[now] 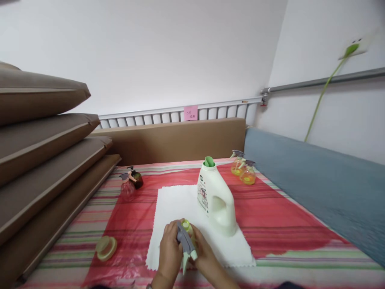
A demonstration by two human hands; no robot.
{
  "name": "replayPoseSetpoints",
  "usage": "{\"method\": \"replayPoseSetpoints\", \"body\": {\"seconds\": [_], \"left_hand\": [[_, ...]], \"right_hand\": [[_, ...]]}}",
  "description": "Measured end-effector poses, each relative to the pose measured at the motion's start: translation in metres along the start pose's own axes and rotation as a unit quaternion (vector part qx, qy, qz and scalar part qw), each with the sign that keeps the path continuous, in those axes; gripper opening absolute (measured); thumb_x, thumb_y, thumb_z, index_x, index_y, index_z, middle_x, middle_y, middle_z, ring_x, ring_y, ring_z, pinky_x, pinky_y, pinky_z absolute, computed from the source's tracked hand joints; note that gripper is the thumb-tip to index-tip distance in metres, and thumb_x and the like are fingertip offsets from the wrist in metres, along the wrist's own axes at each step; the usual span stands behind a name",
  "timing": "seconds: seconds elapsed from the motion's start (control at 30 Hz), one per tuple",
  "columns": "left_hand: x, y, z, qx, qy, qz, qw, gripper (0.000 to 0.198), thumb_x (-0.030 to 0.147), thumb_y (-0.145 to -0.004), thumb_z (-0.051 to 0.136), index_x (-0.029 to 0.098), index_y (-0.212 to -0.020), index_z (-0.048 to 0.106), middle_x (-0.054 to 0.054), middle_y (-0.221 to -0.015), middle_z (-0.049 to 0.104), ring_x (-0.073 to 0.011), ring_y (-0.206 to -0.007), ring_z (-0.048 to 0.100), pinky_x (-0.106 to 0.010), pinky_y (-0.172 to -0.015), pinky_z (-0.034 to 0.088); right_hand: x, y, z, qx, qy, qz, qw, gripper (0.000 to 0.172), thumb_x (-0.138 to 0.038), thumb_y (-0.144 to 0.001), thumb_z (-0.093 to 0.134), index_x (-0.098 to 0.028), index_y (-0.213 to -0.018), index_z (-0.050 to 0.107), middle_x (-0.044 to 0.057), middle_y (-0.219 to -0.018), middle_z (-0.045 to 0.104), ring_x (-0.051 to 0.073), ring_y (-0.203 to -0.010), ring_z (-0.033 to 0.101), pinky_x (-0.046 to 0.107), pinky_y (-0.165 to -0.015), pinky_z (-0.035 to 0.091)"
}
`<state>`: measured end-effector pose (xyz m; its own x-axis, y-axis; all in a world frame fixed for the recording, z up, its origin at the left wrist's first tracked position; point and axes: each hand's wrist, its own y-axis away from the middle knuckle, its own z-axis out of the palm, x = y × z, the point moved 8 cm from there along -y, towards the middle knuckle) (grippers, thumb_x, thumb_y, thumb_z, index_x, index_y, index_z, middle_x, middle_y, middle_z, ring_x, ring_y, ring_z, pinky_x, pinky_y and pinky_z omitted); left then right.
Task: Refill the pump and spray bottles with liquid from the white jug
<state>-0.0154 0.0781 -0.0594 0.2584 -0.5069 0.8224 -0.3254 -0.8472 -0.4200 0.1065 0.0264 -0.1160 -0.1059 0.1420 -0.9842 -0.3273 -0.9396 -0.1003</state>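
Note:
My left hand [171, 247] is closed around a grey trigger spray head [185, 240] with a pale green nozzle. My right hand [203, 249] wraps a small yellow-green bottle [187, 225], its round neck showing beside the spray head. Fingers cover most of the bottle, so I cannot tell whether the head is fastened to it. Just beyond my hands, a large pale green jug [222, 212] stands upright on a white cloth [171, 204]. Its mouth has a green spout inside and no cap. A yellowish round cap [106, 247] lies to the left.
Two spray bottles with yellow liquid [248, 176] stand at the back right. At the back left are a pink spray bottle [128, 190] and a dark bottle [138, 180]. Stacked brown cushions [45, 132] border the left; a blue padded side [300, 180] borders the right.

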Motion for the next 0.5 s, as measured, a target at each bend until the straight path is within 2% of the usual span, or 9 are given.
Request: {"method": "replayPoseSetpoints", "body": {"seconds": [0.13, 0.23, 0.3, 0.37, 0.4, 0.47, 0.5], "left_hand": [[-0.004, 0.005, 0.0, 0.004, 0.015, -0.003, 1.0, 0.036, 0.018, -0.068, 0.064, 0.026, -0.103, 0.067, -0.009, -0.102, 0.068, -0.0308, -0.099, 0.058, -0.051, -0.09, 0.044], [-0.004, 0.008, 0.002, -0.001, 0.017, -0.001, 1.0, 0.039, 0.02, -0.066, 0.067, 0.027, -0.105, 0.067, -0.008, -0.105, 0.068, -0.0313, -0.1, 0.058, -0.051, -0.091, 0.044], [-0.004, 0.009, 0.002, 0.004, 0.02, 0.0, 1.0, 0.041, 0.02, -0.066, 0.067, 0.027, -0.106, 0.066, -0.008, -0.105, 0.068, -0.0312, -0.1, 0.058, -0.05, -0.09, 0.044], [-0.004, 0.01, 0.0, 0.011, 0.028, 0.0, 1.0, 0.041, 0.02, -0.065, 0.066, 0.028, -0.106, 0.066, -0.008, -0.105, 0.068, -0.0314, -0.1, 0.059, -0.049, -0.089, 0.045], [-0.005, 0.011, 0.0, 0.013, 0.032, -0.002, 0.999, 0.041, 0.02, -0.065, 0.066, 0.028, -0.106, 0.067, -0.008, -0.105, 0.068, -0.0317, -0.1, 0.059, -0.049, -0.088, 0.046], [-0.007, 0.013, 0.0, 0.01, 0.038, -0.003, 0.999, 0.042, 0.02, -0.065, 0.066, 0.029, -0.106, 0.067, -0.008, -0.105, 0.068, -0.0319, -0.1, 0.059, -0.048, -0.088, 0.046], [-0.008, 0.014, 0.0, 0.007, 0.038, -0.003, 0.999, 0.043, 0.019, -0.066, 0.065, 0.029, -0.107, 0.066, -0.007, -0.106, 0.068, -0.0317, -0.1, 0.059, -0.048, -0.089, 0.045]], "right_hand": [[-0.031, 0.02, -0.059, 0.113, 0.08, -0.047, 0.989, 0.033, -0.026, -0.064, 0.07, -0.026, -0.097, 0.066, 0.008, -0.106, 0.065, 0.035, -0.103, 0.056, 0.051, -0.095, 0.039], [-0.066, 0.023, -0.111, 0.214, 0.119, -0.089, 0.965, 0.042, -0.039, -0.074, 0.064, -0.024, -0.112, 0.055, 0.008, -0.123, 0.055, 0.029, -0.113, 0.05, 0.044, -0.101, 0.034], [-0.085, 0.015, -0.136, 0.26, 0.138, -0.1, 0.95, 0.051, -0.043, -0.077, 0.061, -0.025, -0.122, 0.045, 0.008, -0.135, 0.044, 0.026, -0.122, 0.042, 0.04, -0.104, 0.031], [-0.096, 0.001, -0.148, 0.275, 0.159, -0.095, 0.944, 0.058, -0.044, -0.076, 0.062, -0.023, -0.126, 0.041, 0.01, -0.138, 0.042, 0.027, -0.124, 0.04, 0.038, -0.102, 0.033], [-0.097, -0.008, -0.149, 0.269, 0.169, -0.088, 0.944, 0.058, -0.044, -0.074, 0.065, -0.021, -0.123, 0.045, 0.011, -0.133, 0.048, 0.028, -0.12, 0.045, 0.038, -0.098, 0.037], [-0.096, -0.024, -0.143, 0.238, 0.19, -0.074, 0.95, 0.046, -0.043, -0.071, 0.069, -0.017, -0.107, 0.056, 0.009, -0.109, 0.064, 0.028, -0.101, 0.057, 0.037, -0.085, 0.045], [-0.095, -0.03, -0.138, 0.22, 0.2, -0.069, 0.952, 0.037, -0.042, -0.072, 0.069, -0.016, -0.097, 0.06, 0.006, -0.094, 0.067, 0.026, -0.089, 0.062, 0.037, -0.078, 0.048]]}}
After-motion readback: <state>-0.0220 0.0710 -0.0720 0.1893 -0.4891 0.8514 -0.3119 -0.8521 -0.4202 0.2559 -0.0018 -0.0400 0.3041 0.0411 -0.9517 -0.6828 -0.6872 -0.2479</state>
